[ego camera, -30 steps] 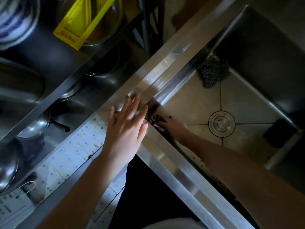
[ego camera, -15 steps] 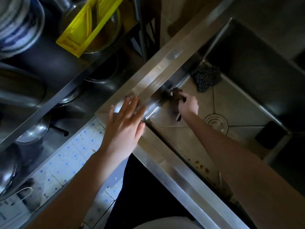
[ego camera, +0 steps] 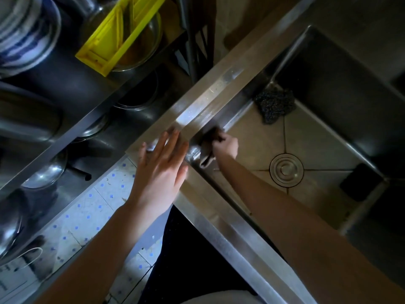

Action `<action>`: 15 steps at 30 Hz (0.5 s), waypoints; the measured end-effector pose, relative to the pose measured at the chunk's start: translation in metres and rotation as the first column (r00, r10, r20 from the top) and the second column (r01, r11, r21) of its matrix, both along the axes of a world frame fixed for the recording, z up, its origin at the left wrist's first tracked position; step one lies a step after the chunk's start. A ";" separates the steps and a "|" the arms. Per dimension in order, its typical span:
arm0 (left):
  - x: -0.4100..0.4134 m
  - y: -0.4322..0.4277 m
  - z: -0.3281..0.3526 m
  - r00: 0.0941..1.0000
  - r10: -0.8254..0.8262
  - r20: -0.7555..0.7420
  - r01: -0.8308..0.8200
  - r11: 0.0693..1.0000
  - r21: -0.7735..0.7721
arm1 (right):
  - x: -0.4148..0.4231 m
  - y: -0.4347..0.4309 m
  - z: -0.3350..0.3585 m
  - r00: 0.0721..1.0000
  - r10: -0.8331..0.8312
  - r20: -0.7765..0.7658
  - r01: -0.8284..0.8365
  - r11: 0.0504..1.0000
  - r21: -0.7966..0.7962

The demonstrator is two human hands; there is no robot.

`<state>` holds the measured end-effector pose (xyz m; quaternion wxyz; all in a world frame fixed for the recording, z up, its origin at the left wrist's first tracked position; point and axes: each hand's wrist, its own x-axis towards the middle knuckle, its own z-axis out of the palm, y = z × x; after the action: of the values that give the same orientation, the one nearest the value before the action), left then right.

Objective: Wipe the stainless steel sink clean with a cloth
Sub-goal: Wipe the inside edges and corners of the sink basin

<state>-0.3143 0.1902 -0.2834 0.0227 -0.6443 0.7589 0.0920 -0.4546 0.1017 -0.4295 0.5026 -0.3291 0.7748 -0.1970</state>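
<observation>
Our right hand (ego camera: 225, 145) grips a dark crumpled cloth (ego camera: 209, 144) against the shiny steel sink (ego camera: 219, 95) wall; our left hand (ego camera: 161, 170) rests flat, fingers straight, on its rim.

Left forearm (ego camera: 98, 249), right forearm (ego camera: 295, 227) bare; black garment (ego camera: 192, 260) below; pale hem (ego camera: 219, 299) at bottom edge.

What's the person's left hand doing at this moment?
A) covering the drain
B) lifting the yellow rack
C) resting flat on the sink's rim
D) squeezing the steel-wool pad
C: the left hand lies with straight fingers on the sink rim, while the right hand grips the cloth inside the basin.
</observation>
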 end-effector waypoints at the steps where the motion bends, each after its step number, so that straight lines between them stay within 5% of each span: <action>1: 0.000 0.001 0.000 1.000 -0.004 0.015 0.004 1.000 -0.003 | 0.007 0.010 -0.003 0.999 0.030 0.018 -0.030 0.999 0.035; 8: -0.002 0.002 0.001 0.999 0.001 0.044 -0.001 1.000 -0.008 | 0.005 0.009 -0.014 0.996 0.081 -0.035 -0.080 0.996 0.030; 15: -0.003 0.005 0.001 0.999 0.032 -0.027 -0.032 0.999 0.010 | -0.029 -0.021 -0.015 0.857 0.427 -0.289 -0.456 0.889 -0.037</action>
<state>-0.3170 0.1955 -0.2826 0.0140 -0.6549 0.7482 0.1050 -0.4837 0.0811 -0.4444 0.4047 -0.5477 0.7290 -0.0694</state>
